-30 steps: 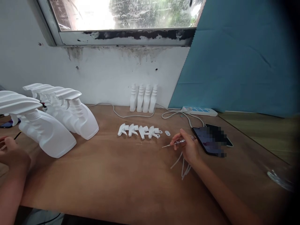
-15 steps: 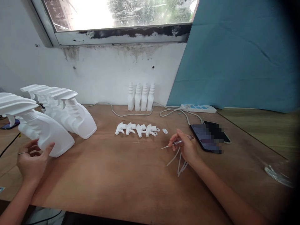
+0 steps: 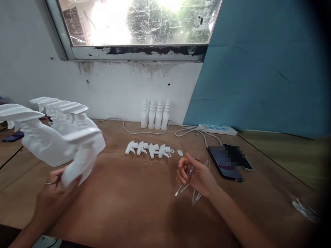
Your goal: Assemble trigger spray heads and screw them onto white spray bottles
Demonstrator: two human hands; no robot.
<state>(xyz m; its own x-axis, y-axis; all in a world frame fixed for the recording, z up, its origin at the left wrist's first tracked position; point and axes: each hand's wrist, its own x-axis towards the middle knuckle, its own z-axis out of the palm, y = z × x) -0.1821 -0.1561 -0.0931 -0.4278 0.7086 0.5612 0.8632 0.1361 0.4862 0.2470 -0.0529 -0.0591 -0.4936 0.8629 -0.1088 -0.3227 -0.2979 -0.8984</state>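
Observation:
My left hand (image 3: 58,196) grips the lower part of a white spray bottle (image 3: 81,160), which is tilted and slightly blurred. It overlaps other white spray bottles (image 3: 42,144) standing at the left. My right hand (image 3: 199,177) is closed round a small screwdriver (image 3: 178,190) with a clear handle, its thin metal shaft pointing down toward the table. Thin white tubes (image 3: 197,199) lie under and beside that hand. In the middle, several white trigger pieces (image 3: 152,150) lie in a row, with a small white flat ring piece (image 3: 180,152) at their right end.
Several narrow white parts (image 3: 155,115) stand against the wall. A power strip (image 3: 217,129) with grey cables lies at the back right. Two phones (image 3: 224,163) lie right of my right hand, and a clear object (image 3: 306,210) sits at the far right.
My left hand has lifted one spray bottle and brought it right, away from the group. My right hand has turned, so the screwdriver now points downward. The view has tilted up slightly.

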